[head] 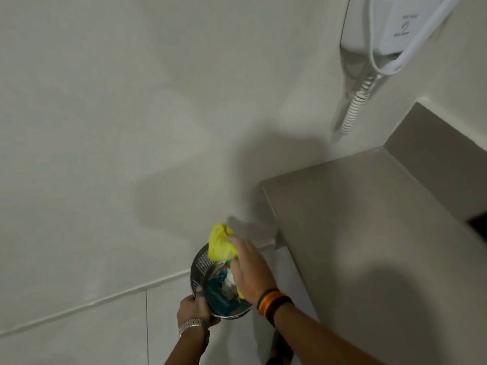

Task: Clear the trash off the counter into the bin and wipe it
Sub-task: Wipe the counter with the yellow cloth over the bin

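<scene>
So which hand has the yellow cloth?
The right hand, with striped bands on its wrist, clutches the yellow cloth; the left hand, wearing a metal watch, holds the bin.

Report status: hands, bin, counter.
Left hand grips bin rim. Right hand over bin, holding yellow cloth. Trash inside. Counter bare.

We are reaching both forearms up from six o'clock toward twelve. Our left hand, a metal watch at its wrist, is curling its fingers closed around a rim. Our right hand, banded at the wrist, is lying palm down toward eleven o'clock, fingertips pinching yellow cloth.
</scene>
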Demonstrator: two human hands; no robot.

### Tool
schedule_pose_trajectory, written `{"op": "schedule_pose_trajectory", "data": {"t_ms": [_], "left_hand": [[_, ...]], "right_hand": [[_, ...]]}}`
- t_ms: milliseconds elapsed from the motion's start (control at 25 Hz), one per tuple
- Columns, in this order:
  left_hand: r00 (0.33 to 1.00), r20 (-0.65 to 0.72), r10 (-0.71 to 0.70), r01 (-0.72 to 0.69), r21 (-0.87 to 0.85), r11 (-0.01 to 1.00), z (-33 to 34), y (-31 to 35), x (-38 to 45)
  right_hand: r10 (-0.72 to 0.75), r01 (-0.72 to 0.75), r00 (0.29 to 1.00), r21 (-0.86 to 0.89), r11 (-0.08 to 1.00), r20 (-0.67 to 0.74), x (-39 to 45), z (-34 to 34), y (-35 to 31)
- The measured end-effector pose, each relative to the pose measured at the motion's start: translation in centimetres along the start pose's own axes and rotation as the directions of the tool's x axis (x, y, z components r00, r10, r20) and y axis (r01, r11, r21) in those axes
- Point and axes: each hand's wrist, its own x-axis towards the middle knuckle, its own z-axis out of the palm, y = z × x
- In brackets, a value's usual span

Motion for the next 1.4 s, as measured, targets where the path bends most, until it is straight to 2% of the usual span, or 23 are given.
{"op": "schedule_pose_trajectory", "data": {"t_ms": [80, 200, 360, 560, 640, 760, 960, 1080, 1200, 1320, 1400], "left_hand": [[0.999, 0.015, 0.045, -0.046, 0.06, 0.997, -1.6, -1.3, 0.3], [0.992, 0.086, 0.087, -0.099, 0.152, 0.983, -4.3, -4.4, 0.4], [0.986, 0.154, 0.067, -0.093, 0.166, 0.982, -7.7, -9.4, 0.6], [0.983, 0.178, -0.036, 0.005, 0.169, 0.986, -10.3, -15.9, 0.7], [0.989, 0.141, -0.043, 0.007, 0.243, 0.97, -10.3, -18.2, 1.4], [0.992, 0.105, -0.071, 0.029, 0.358, 0.933, -8.4, -22.0, 2.9], [0.985, 0.09, -0.15, 0.108, 0.362, 0.926, -2.5, -28.7, 9.4], [0.983, 0.136, -0.124, 0.07, 0.347, 0.935, 2.1, -31.7, 14.8], [0.989, 0.133, -0.065, 0.01, 0.38, 0.925, 6.6, -33.5, 19.1], [0.986, 0.141, -0.093, 0.041, 0.332, 0.942, 11.0, -34.4, 22.5], [0.977, 0.148, -0.154, 0.108, 0.281, 0.954, 13.0, -34.5, 24.4]], "right_hand": [[0.126, -0.128, 0.991, 0.029, 0.991, 0.046, -5.0, 1.7, -0.5], [0.223, -0.223, 0.975, -0.018, 0.975, -0.014, -10.3, 3.5, -1.8], [0.338, -0.324, 0.935, -0.132, 0.937, 0.109, -15.0, 7.3, -4.1], [0.461, -0.46, 0.887, -0.037, 0.887, 0.032, -20.3, 11.4, -4.3], [0.51, -0.51, 0.86, 0.014, 0.86, 0.0, -21.9, 12.7, -3.0], [0.575, -0.577, 0.816, 0.024, 0.816, 0.068, -24.3, 14.9, 0.4], [0.698, -0.71, 0.703, 0.09, 0.698, 0.138, -25.2, 19.1, 10.0], [0.667, -0.689, 0.709, 0.024, 0.724, 0.228, -24.3, 22.1, 16.8], [0.697, -0.728, 0.673, 0.058, 0.683, 0.246, -24.0, 24.6, 22.3], [0.722, -0.757, 0.65, 0.112, 0.644, 0.238, -23.1, 25.6, 25.5], [0.741, -0.764, 0.646, 0.176, 0.621, 0.183, -22.2, 25.9, 26.6]]}}
